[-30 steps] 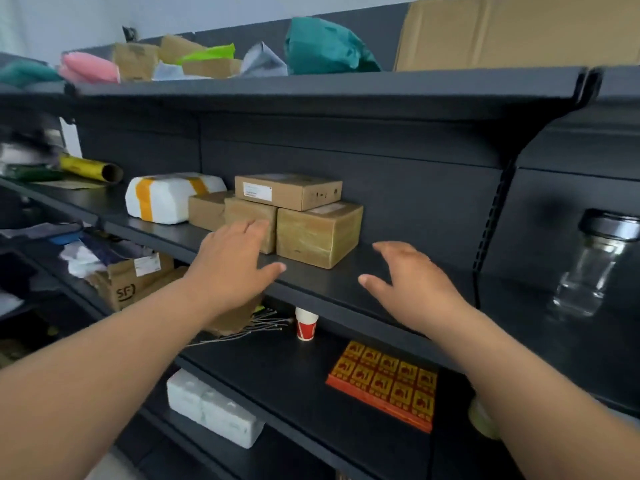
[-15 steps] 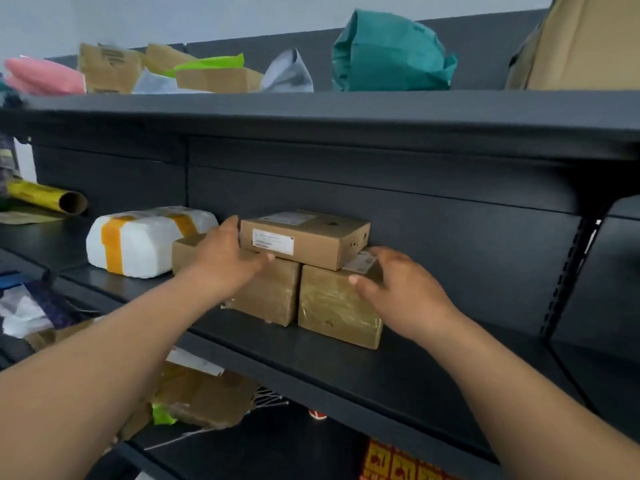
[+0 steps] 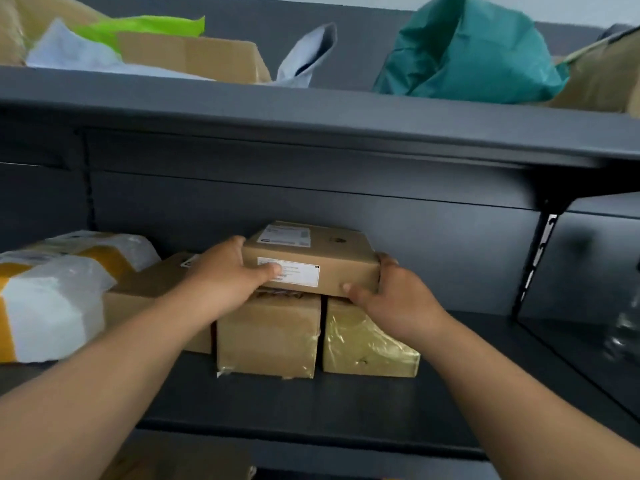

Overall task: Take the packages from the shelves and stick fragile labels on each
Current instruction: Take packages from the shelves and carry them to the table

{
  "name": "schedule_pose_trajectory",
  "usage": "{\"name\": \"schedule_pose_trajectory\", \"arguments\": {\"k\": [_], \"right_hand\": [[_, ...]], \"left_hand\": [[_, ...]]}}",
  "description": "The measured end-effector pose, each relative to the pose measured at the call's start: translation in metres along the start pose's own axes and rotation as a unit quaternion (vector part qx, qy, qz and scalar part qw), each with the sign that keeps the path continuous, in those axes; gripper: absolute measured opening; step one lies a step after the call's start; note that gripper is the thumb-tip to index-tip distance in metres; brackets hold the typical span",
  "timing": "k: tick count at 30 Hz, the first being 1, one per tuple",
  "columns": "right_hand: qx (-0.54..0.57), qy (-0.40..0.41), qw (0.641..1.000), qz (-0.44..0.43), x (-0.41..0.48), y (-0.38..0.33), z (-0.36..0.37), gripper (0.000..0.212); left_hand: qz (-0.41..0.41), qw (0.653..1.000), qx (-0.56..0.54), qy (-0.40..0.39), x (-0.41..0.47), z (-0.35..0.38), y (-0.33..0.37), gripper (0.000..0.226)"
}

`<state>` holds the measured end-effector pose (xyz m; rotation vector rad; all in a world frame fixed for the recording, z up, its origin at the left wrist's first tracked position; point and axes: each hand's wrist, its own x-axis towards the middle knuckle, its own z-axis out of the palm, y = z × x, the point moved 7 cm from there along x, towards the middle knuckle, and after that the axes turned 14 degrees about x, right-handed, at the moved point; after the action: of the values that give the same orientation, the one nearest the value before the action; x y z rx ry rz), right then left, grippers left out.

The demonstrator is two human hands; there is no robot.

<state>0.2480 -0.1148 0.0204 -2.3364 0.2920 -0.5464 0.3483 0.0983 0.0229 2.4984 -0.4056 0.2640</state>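
Note:
A flat brown cardboard box with white address labels lies on top of two taped brown boxes, one on the left and one on the right, on the dark middle shelf. My left hand grips the flat box's left end, thumb across its front label. My right hand grips its right end, thumb under the front lower corner. Another brown box sits behind my left forearm.
A white parcel with orange tape lies at the left of the same shelf. The shelf above hangs low over the boxes and carries a teal bag, a cardboard box and other wrapped parcels. A glass jar stands blurred at far right.
Both hands have moved from beside the stack onto the two ends of the flat top box and now hold it. The camera has come closer to the shelf.

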Motion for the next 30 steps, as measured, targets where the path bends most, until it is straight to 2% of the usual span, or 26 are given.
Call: {"name": "schedule_pose_trajectory", "arguments": {"k": [3,9,13,18,21,25,30], "right_hand": [[0.021,0.049,0.999,0.0,-0.014,0.002,-0.017,0.058],[0.064,0.134,0.989,-0.009,-0.072,0.031,-0.074,0.06],[0.144,0.194,0.97,0.01,-0.12,0.065,-0.12,0.054],[0.186,0.282,0.941,0.027,-0.206,0.114,-0.189,0.044],[0.205,0.299,0.931,0.037,-0.267,0.144,-0.231,0.034],[0.282,0.308,0.905,0.078,-0.353,0.191,-0.284,0.032],[0.328,0.354,0.867,0.127,-0.456,0.254,-0.343,0.031]], "left_hand": [[0.045,0.998,-0.014,0.04,-0.008,-0.005,0.021,0.073],[0.115,0.989,-0.075,0.062,-0.051,0.011,0.077,0.072],[0.157,0.977,-0.129,0.061,-0.102,0.036,0.121,0.071],[0.191,0.952,-0.241,-0.001,-0.182,0.09,0.182,0.057],[0.193,0.935,-0.295,-0.04,-0.237,0.123,0.223,0.053],[0.212,0.908,-0.344,-0.109,-0.31,0.166,0.285,0.048],[0.24,0.868,-0.383,-0.208,-0.395,0.215,0.364,0.046]]}}
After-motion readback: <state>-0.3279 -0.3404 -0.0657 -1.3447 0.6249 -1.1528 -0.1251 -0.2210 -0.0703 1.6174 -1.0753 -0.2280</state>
